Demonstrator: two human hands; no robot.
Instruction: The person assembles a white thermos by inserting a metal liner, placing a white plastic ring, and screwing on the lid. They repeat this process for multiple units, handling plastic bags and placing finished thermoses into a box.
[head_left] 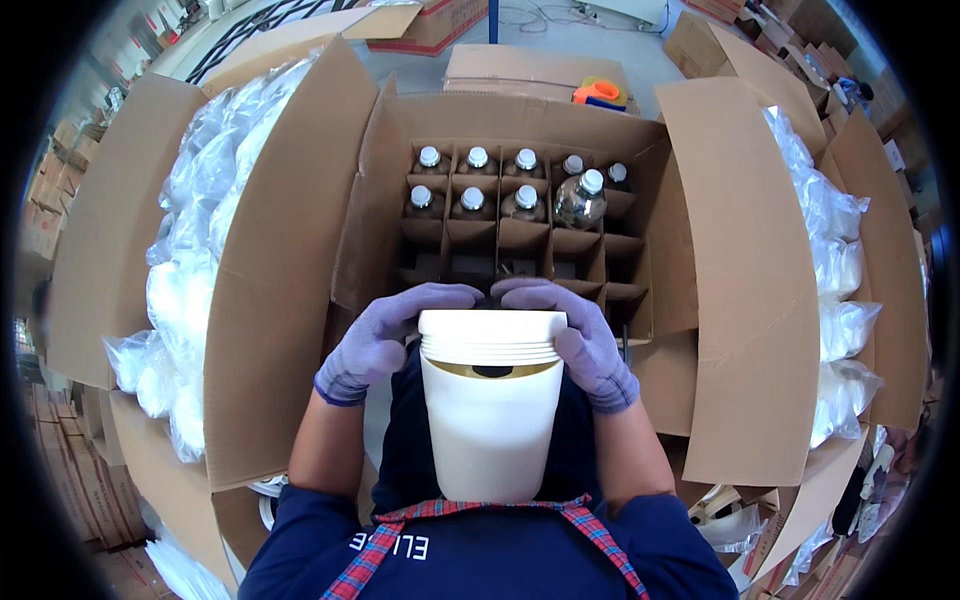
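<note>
My left hand and my right hand wear pale purple gloves. Both have curled fingers that nearly meet beyond the rim of a white tapered container. What they close round there is hidden behind it. This container stands close before my chest; a gap under its ridged, lid-like top shows a yellowish inside and a dark spot. Just past my hands is an open cardboard box with cardboard dividers. Several clear bottles with white caps stand in its far compartments. One bottle sits higher than the others and tilts.
Tall open cartons flank me: the left carton and the right carton hold clear plastic-wrapped items. Behind the bottle box lies a closed carton with an orange tape dispenser. Upright flaps border my arms on both sides.
</note>
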